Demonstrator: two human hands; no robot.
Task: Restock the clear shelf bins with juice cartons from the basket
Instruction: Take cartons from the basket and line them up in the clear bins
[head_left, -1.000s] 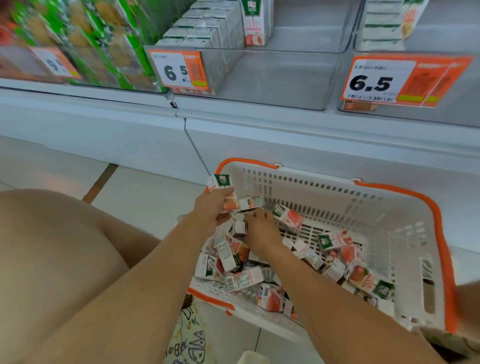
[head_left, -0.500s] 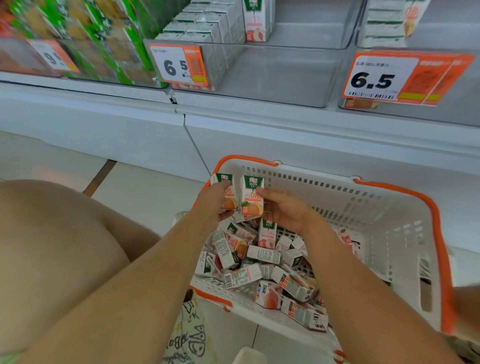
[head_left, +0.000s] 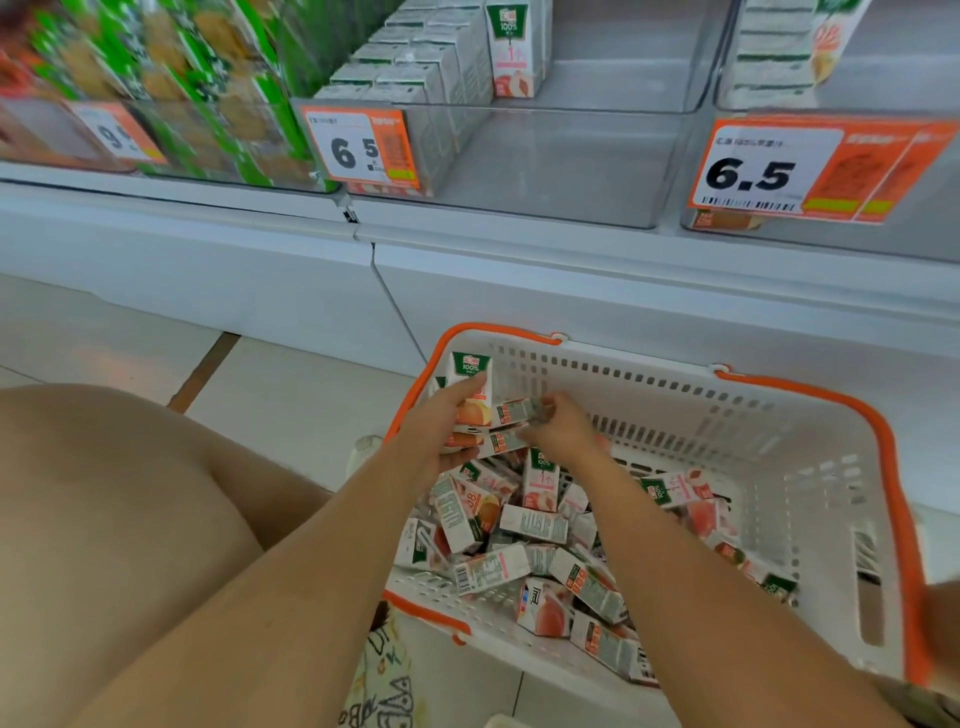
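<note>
A white basket with orange rim sits on the floor, with several small juice cartons loose inside. My left hand grips a small stack of cartons over the basket's far left corner, one upright carton on top. My right hand pinches the end of a carton lying sideways against that stack. Above, the middle clear bin holds cartons along its left side and back; its front right is bare.
A clear bin of green packs stands at upper left, another clear bin with cartons at upper right. Orange price tags hang on the bin fronts. The white shelf base runs behind the basket. My knee fills the lower left.
Both hands lifted cartons from the pile to the basket's far left corner. The right hand turned its upright carton sideways and pushed it against the stack in the left hand.
</note>
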